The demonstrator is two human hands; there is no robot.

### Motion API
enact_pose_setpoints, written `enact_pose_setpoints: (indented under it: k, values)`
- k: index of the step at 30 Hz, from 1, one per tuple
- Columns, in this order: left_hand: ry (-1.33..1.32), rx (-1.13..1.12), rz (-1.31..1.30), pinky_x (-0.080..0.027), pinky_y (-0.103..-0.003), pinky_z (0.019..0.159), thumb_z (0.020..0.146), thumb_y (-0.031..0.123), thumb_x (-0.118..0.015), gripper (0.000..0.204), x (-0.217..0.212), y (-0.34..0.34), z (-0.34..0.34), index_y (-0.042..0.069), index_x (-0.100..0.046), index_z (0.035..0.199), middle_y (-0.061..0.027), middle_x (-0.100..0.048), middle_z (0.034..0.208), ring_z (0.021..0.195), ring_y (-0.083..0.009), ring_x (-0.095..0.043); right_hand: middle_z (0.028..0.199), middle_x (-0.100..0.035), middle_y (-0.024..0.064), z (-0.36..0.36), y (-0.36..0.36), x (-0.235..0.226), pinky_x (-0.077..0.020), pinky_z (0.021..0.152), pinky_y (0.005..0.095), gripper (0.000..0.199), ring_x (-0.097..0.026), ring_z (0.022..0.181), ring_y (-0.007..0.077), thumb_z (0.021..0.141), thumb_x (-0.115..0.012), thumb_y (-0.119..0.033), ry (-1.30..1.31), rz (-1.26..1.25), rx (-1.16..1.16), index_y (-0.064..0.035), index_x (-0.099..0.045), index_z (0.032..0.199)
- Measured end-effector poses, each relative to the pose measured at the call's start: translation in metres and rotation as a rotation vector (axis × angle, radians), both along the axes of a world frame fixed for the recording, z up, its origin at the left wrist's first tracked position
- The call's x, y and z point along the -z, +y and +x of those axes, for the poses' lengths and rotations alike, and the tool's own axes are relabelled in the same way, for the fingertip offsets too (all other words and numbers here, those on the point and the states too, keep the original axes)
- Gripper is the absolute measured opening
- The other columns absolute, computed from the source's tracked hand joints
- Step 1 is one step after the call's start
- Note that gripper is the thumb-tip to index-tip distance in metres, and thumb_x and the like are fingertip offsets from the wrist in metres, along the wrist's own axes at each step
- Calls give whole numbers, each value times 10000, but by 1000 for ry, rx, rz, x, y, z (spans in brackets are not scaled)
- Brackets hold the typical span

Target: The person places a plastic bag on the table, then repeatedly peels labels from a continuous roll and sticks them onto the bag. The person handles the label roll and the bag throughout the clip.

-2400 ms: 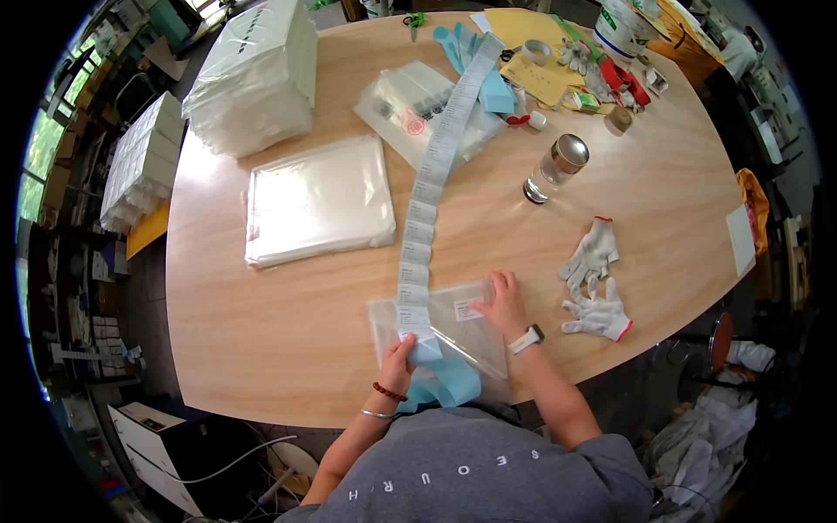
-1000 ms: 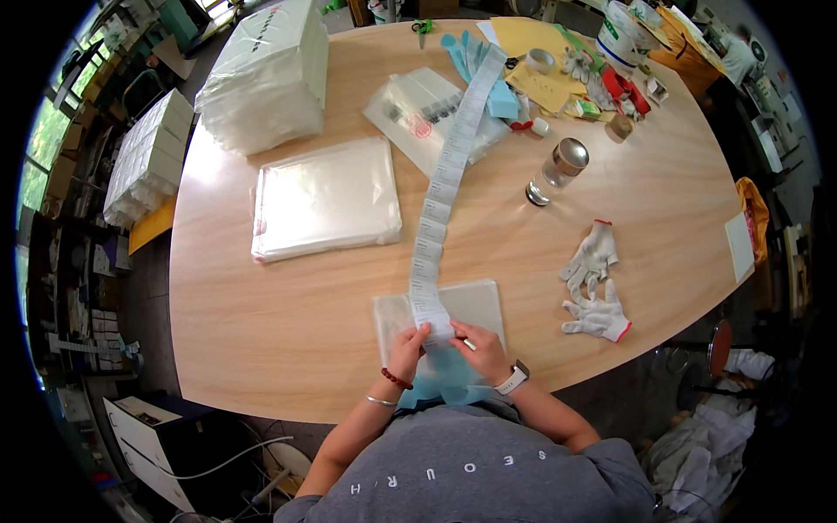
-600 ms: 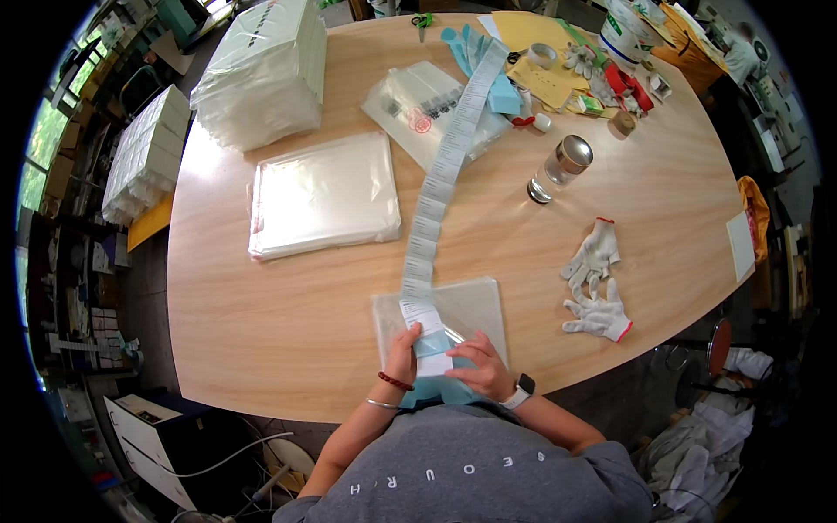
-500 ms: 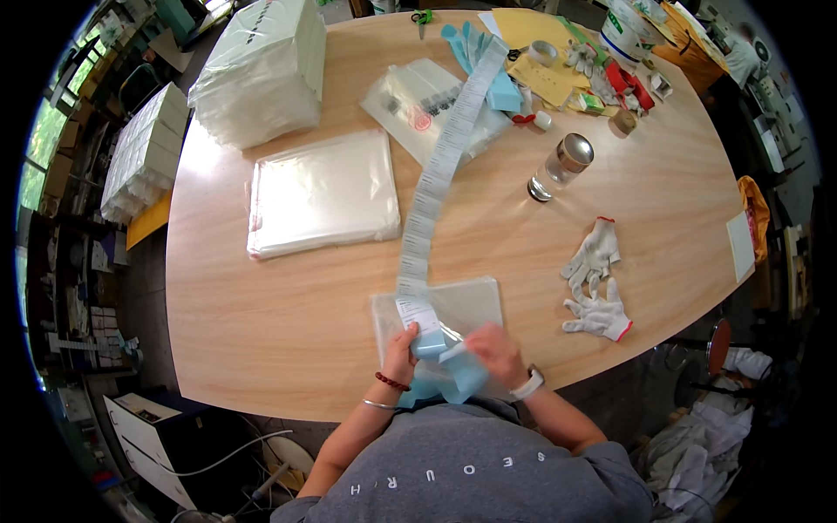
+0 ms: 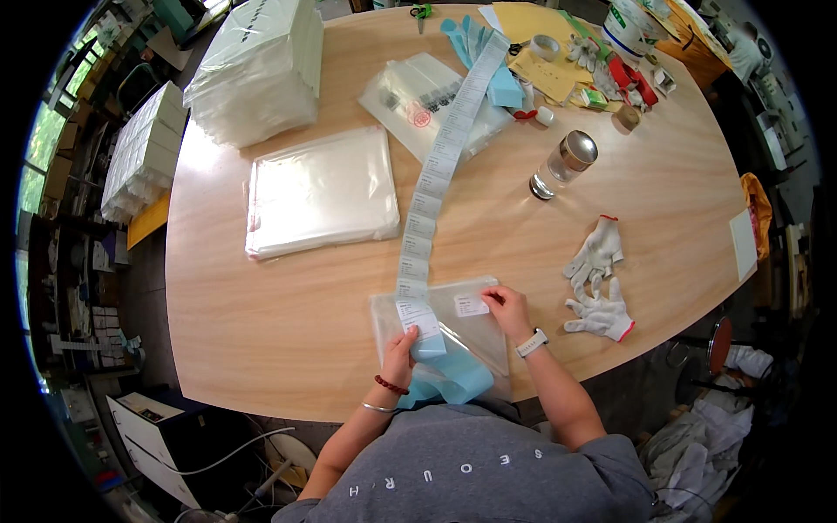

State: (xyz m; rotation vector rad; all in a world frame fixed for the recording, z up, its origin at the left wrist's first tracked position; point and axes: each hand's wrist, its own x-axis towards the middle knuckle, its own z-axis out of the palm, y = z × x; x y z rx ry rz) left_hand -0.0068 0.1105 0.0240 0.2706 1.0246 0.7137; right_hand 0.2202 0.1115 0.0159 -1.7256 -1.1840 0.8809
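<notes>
Left hand pinches the label strip near its end; right hand fingertips press a white label onto the clear bag at the counter edge. Slippery bag could shift, so the label might go on crooked or wrinkled.

Grey T-shirt, white wristwatch, beaded bracelet

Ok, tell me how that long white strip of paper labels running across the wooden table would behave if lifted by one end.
The long white strip of paper labels is probably floppy and light: it lies flat, bending gently over a clear plastic packet. It would likely trail and sag. The left hand pins its near end.
</notes>
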Motion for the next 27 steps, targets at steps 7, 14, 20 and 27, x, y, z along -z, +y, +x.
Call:
enact_pose_setpoints:
  k: [7, 14, 20, 27]
  values:
    - [108, 5, 6, -327, -168, 472, 837, 291, -542, 268, 19, -4, -3, 29, -590, 866, 16, -563, 726, 573, -37, -468, 781, -553, 100, -21, 2, -13, -453, 565, 298, 174, -549, 620, 234, 695, -633, -74, -575, 125, -56, -28, -588, 856]
    - [80, 35, 22, -360, -178, 499, 840, 294, -535, 269, 20, -4, -7, 30, -585, 854, 7, -570, 735, 592, -51, -491, 767, -509, 81, 20, 24, -2, -440, 561, 270, 140, -533, 612, 189, 667, -660, -73, -110, 26, -75, -14, -556, 740]
    - [-10, 38, 27, -461, -261, 719, 850, 245, -519, 252, 10, 0, -9, 11, -549, 939, -50, -594, 875, 799, -137, -573, 705, -504, 58, 27, 22, -10, -423, 545, 282, 95, -513, 594, 187, 689, -647, -94, -239, 22, -214, -39, -572, 707]
    - [-45, 41, 61, -457, -247, 691, 852, 256, -514, 303, -5, 2, -10, -24, -548, 963, -77, -598, 877, 791, -145, -573, 777, -560, 62, 10, 15, -36, -435, 577, 274, 64, -525, 635, 186, 729, -611, -99, -619, 483, -158, -50, -610, 770]
